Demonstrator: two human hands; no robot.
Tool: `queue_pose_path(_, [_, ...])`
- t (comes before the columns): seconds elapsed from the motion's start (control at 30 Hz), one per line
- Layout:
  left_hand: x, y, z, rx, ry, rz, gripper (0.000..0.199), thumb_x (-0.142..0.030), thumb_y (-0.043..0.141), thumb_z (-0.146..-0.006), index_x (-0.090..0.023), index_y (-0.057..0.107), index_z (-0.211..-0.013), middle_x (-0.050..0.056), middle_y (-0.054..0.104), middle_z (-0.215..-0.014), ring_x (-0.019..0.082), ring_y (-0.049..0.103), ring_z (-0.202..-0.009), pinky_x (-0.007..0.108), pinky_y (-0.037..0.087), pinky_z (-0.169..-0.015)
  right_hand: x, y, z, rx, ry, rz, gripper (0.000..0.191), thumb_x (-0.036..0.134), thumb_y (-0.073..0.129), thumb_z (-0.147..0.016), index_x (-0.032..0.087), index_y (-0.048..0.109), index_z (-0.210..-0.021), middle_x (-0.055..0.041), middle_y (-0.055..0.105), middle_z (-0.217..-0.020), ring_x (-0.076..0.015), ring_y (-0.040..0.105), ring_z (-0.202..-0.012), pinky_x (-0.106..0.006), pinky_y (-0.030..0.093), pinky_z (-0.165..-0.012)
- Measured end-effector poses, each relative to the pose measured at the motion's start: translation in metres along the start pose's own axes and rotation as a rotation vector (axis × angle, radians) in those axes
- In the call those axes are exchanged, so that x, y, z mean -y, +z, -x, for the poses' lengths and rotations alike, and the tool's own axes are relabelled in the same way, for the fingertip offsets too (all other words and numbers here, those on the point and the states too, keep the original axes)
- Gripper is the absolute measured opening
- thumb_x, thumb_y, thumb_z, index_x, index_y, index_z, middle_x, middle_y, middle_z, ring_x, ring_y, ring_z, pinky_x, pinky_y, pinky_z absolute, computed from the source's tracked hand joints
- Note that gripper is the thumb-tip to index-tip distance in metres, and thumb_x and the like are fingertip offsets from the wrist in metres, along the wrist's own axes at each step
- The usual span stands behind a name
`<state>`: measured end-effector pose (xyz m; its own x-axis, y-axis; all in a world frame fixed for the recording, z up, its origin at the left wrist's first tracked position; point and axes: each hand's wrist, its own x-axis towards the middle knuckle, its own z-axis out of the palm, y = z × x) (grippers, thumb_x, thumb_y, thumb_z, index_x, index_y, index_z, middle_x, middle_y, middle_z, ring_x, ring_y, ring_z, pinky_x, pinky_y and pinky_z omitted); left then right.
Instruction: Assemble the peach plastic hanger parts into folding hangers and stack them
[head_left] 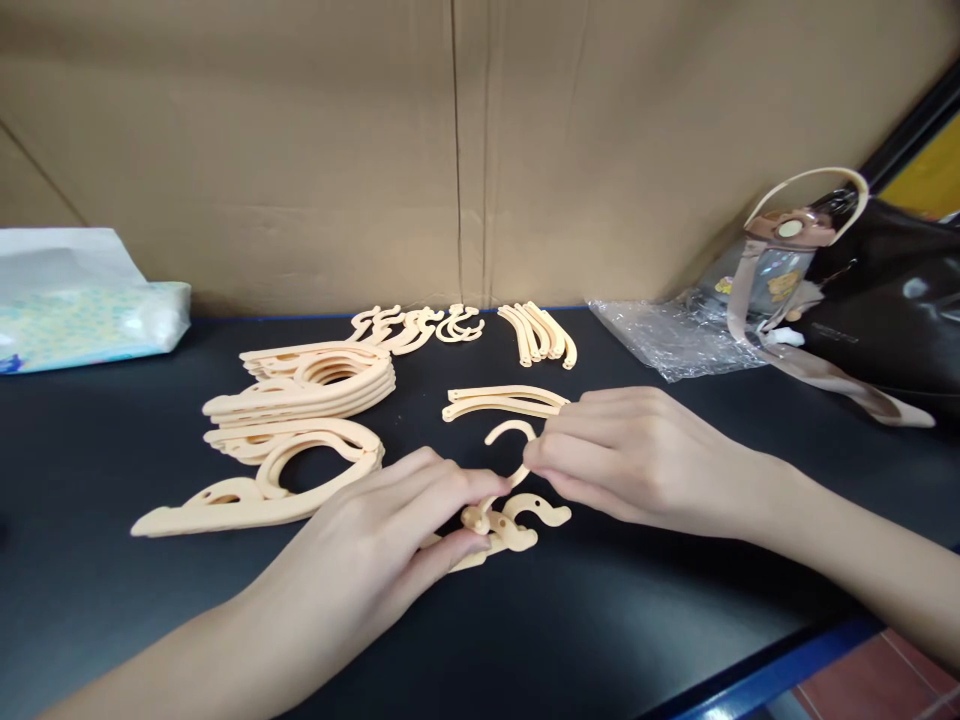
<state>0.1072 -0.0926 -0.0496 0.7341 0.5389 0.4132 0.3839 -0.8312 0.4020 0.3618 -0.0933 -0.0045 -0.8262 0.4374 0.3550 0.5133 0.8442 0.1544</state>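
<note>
The cream-coloured hook (514, 427) is a slender, smooth-surfaced, plastic-looking piece, held above the near middle of the black table (637, 610); its upper part bends into a round arc whose free tip points left, and no lettering can be made out on it. The left hand (397, 510) pinches its lower end between thumb and forefinger, where a rounded, knob-like tip shows; whether this tip belongs to the hook or to another piece cannot be told. The right hand (622, 450), fingers bent, grasps the side of the arc. Just below the hook, partly hidden by the left hand, lie flat curved pieces (538, 510) of the same colour, pierced by small round holes. Beyond the hands are 2 curved bars (506, 400) side by side, then a row of similar bars (540, 335), and to their left a cluster of loose hooks (409, 328). Stacked folded hangers (322, 385), with looped openings, occupy the left. At the far left, a soft packet (90, 325) bears a pale speckled print and a blue mark too incomplete to read. At right, clear plastic wrapping (664, 340) lies near a transparent bottle (780, 275) with cartoon animal figures; behind it, a black bag (885, 290) carries small pale lettering, too small to read.
</note>
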Motion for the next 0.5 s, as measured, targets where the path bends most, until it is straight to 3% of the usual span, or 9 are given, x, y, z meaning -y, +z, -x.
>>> queue_pose_path(0.2, [0.0004,0.0001,0.0016,-0.013,0.030,0.003,0.014,-0.021,0.051,-0.103,-0.025,0.063,-0.107,-0.001,0.070,-0.097,0.014,0.062,-0.084,0.025,0.047,-0.069,0.0022,0.0023,-0.0027,0.017,-0.024,-0.035,0.025,0.008,0.044,-0.099,0.012,0.067,-0.087,-0.0029,0.060,-0.078,-0.0138,0.050,-0.067,-0.027,0.037,-0.061])
queue_pose_path(0.5, [0.0024,0.0006,0.0015,-0.051,0.019,-0.037,0.012,-0.020,0.050,-0.103,-0.024,0.062,-0.104,0.000,0.066,-0.091,0.015,0.059,-0.079,0.027,0.047,-0.066,0.0076,0.0079,-0.0022,0.016,-0.016,-0.038,0.031,0.005,0.042,-0.092,0.017,0.057,-0.068,0.0019,0.053,-0.063,-0.0130,0.036,-0.054,-0.029,0.027,-0.050])
